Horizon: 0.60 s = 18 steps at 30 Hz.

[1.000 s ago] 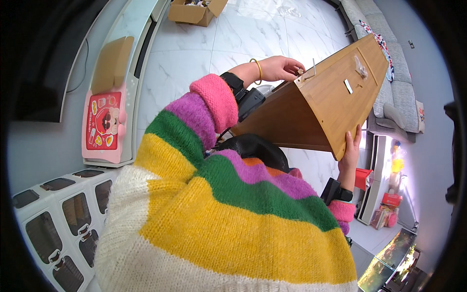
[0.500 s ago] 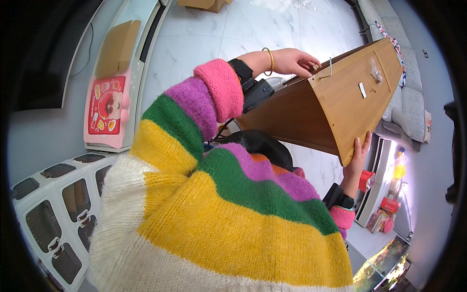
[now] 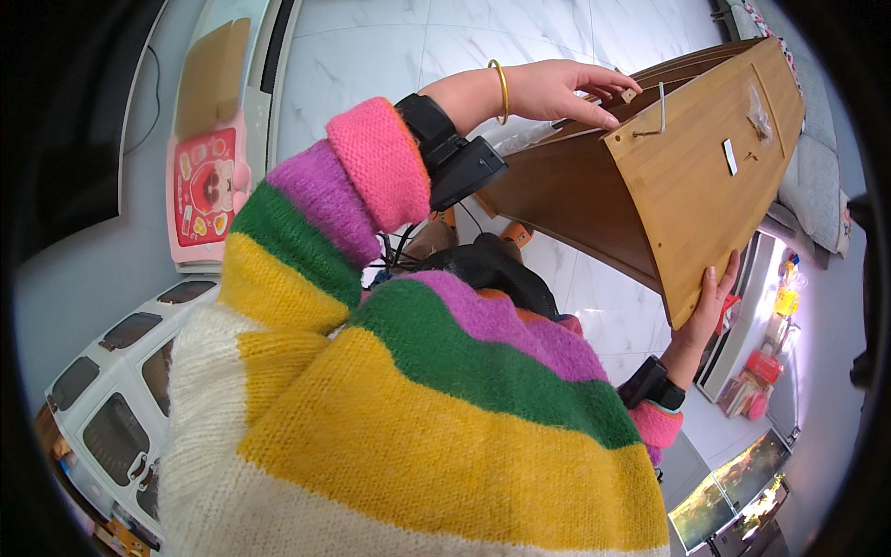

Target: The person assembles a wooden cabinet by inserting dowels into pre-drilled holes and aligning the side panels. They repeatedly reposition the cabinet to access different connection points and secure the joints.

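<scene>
A brown wooden furniture piece (image 3: 691, 204), built of joined panels, stands tilted before me. My left hand (image 3: 566, 93), a gold bangle (image 3: 502, 91) at its wrist, reaches over its top edge. The fingers are apart, and the fingertips lie close to a small light-coloured block (image 3: 628, 96); whether they touch it I cannot tell. Beside the thumb, an L-shaped hex key (image 3: 662, 110) stands up from a hole near the panel's corner. At the lower corner, my right hand (image 3: 707, 306) grips the panel's edge, fingers over its outer face and thumb side partly hidden.
On the panel lie a clear plastic bag (image 3: 759, 119), a white strip (image 3: 730, 156) and small screws (image 3: 752, 156). A grey sofa (image 3: 812, 200) is at the far right. White bins with dark windows (image 3: 116, 436) and a pink case (image 3: 206, 190) are on the left.
The furniture piece and both hands have shifted right in view, as the view itself moved. My left fingers have spread a little. The right hand keeps its place on the corner.
</scene>
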Each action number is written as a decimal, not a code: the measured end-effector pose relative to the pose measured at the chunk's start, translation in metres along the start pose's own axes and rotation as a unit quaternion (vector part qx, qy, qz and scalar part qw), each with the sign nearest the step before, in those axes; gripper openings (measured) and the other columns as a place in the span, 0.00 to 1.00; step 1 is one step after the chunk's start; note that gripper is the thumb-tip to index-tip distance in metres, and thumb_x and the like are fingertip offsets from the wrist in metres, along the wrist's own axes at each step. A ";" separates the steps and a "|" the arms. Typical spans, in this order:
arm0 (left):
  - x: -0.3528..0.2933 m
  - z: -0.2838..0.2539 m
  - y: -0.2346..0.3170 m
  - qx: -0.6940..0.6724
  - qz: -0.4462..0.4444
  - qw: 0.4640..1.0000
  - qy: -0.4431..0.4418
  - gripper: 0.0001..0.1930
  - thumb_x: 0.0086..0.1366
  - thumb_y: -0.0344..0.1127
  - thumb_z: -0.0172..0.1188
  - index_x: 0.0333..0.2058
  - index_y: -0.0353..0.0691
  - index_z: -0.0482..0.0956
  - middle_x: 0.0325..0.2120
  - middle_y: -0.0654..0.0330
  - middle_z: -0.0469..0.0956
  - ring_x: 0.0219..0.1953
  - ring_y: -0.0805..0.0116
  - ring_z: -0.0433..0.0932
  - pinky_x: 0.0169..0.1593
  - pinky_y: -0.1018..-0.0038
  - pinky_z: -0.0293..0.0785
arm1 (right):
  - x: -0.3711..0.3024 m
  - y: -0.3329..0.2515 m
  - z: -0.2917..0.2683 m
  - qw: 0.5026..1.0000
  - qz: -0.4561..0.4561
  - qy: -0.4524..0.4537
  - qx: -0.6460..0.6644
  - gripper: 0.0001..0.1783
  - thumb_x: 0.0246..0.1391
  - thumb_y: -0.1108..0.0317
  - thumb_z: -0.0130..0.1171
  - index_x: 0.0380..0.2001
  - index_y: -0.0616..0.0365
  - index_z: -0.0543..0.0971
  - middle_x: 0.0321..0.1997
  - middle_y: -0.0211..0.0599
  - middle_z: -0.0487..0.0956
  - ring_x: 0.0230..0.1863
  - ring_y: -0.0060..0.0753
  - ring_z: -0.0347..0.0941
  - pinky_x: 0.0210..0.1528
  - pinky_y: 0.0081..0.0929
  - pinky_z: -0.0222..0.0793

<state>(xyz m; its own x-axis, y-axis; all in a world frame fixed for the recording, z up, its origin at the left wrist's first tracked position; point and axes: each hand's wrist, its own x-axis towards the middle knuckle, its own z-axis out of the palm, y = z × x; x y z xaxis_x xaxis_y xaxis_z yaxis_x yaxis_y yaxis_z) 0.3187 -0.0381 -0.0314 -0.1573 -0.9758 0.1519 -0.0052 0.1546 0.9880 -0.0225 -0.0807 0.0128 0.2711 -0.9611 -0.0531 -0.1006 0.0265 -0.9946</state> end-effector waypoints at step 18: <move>-0.012 0.010 0.009 -0.146 -0.065 0.986 0.045 0.16 0.58 0.33 0.52 0.45 0.43 0.64 0.51 0.58 0.65 0.53 0.70 0.62 0.55 0.73 0.57 | -0.001 0.008 0.006 0.996 -0.001 -0.014 0.089 0.31 0.54 0.73 0.47 0.60 0.52 0.50 0.59 0.37 0.57 0.57 0.30 0.56 0.57 0.25 0.55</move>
<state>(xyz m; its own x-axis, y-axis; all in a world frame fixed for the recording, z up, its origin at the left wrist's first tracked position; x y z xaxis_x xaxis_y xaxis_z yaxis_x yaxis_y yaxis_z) 0.3108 -0.0239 -0.0244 -0.0859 -0.9962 0.0124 0.2679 -0.0111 0.9634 -0.0181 -0.0784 0.0046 0.2973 -0.9535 -0.0501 0.0718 0.0747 -0.9946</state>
